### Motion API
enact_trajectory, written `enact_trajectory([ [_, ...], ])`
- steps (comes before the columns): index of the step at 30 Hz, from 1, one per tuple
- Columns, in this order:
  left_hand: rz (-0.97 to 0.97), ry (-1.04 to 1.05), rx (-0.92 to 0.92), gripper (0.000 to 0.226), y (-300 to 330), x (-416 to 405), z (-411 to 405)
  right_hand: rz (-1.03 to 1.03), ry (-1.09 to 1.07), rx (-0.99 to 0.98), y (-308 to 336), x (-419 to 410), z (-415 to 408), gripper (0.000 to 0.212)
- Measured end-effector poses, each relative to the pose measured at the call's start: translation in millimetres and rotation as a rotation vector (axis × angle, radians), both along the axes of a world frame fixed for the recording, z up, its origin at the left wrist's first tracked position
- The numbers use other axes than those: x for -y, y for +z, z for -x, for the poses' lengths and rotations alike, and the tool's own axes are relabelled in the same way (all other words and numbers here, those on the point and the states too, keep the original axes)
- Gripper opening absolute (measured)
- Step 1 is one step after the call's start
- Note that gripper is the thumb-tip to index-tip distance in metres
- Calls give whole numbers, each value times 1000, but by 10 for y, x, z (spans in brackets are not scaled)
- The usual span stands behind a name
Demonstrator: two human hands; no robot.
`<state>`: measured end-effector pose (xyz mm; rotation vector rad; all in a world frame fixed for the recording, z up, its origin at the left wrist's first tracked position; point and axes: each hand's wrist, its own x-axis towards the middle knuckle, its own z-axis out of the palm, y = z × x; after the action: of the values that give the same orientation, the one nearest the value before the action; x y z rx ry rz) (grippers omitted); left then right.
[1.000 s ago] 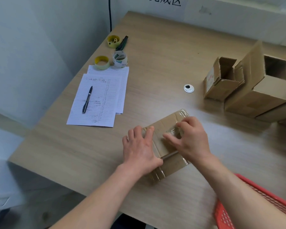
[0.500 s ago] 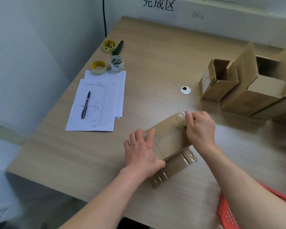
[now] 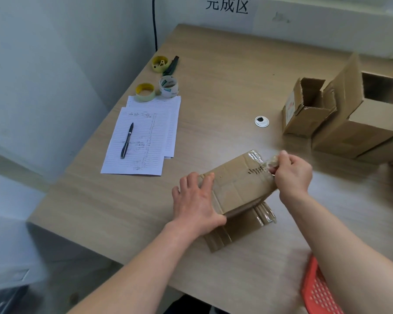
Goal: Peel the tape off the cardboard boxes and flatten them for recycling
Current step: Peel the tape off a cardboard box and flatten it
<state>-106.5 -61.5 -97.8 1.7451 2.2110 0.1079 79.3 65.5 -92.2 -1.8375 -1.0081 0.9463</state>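
Observation:
A small brown cardboard box [image 3: 238, 184] lies on the wooden table [image 3: 213, 71] in front of me, with shiny clear tape on its right end and on the lower flap [image 3: 247, 219]. My left hand [image 3: 195, 200] rests flat on the box's left end with straight fingers, thumb against its near edge. My right hand [image 3: 292, 174] is at the box's right end and pinches a crumpled strip of clear tape [image 3: 273, 162] lifted off the cardboard.
Two open cardboard boxes [image 3: 309, 112] [image 3: 368, 123] stand at the right. Lined papers [image 3: 143, 137] with a black pen [image 3: 127, 140] lie at the left, behind them tape rolls [image 3: 168, 86] [image 3: 145, 92]. A red plastic basket [image 3: 320, 288] sits at the bottom right.
My right hand moved from the middle of the box's top to its right end and has pulled a strip of tape up off the cardboard. My left hand stayed on the left end.

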Motion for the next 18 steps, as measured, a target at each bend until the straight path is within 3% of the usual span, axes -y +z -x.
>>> enact_trajectory([
  [2, 14, 2, -10, 107, 6, -7, -12, 6, 85, 53, 23, 2, -31, 55],
  [4, 33, 5, -17, 107, 14, -12, -31, -40, 315, 220, 79, 40, -51, 66],
  [7, 44, 11, -28, 107, 33, -10, -52, -73, 605, 546, 99, 98, -80, 49],
  [10, 48, -4, -39, 110, 63, -3, -62, -180, 634, 659, -27, 75, -185, 45],
  [13, 45, -12, -36, 111, 76, 62, -61, -186, 560, 562, -45, 97, -269, 49],
  [18, 47, -8, -52, 113, 79, 325, 23, 71, 450, 69, -139, 234, -237, 49],
])
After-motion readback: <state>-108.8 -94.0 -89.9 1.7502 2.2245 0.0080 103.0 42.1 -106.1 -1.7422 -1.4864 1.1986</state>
